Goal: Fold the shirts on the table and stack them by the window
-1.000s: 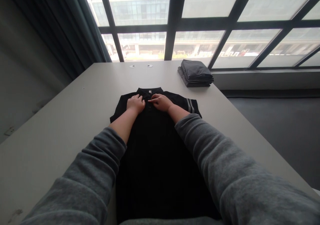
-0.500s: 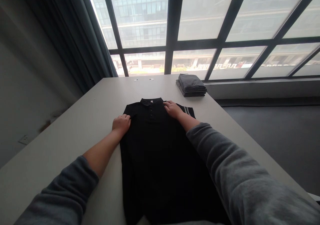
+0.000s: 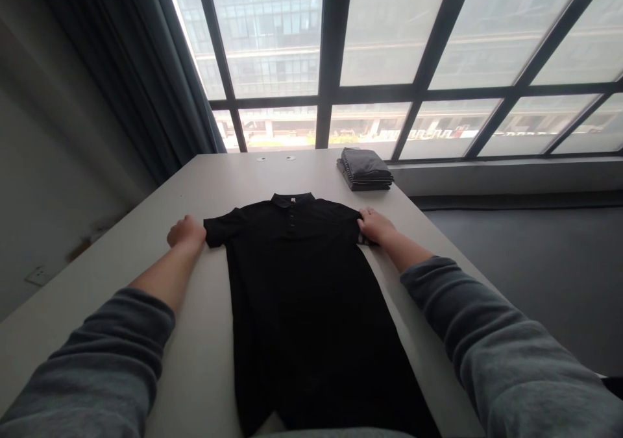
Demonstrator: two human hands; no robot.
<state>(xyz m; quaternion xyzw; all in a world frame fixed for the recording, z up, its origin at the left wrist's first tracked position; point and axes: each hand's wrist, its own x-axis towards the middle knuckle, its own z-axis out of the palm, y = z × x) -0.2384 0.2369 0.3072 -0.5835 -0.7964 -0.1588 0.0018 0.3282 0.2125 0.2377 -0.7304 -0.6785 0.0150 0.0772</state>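
A black short-sleeved polo shirt (image 3: 306,295) lies front up on the white table (image 3: 195,373), its collar at the far end and its hem toward me. Both sleeves are spread out sideways. My left hand (image 3: 187,232) is closed at the cuff of the left-side sleeve, fingers curled, with the fingertips partly hidden. On the other side, my right hand (image 3: 376,226) pinches the right-side sleeve near its end, covering most of the pale stripes there.
A stack of folded grey and dark garments (image 3: 366,169) sits at the table's far right corner. Two small round fittings (image 3: 291,158) are set near the far edge. Large windows (image 3: 374,29) rise behind, with a dark curtain (image 3: 126,55) at left.
My left hand has moved left, and the left-side sleeve is now stretched outward. My right hand has shifted right from near the collar to the sleeve end.
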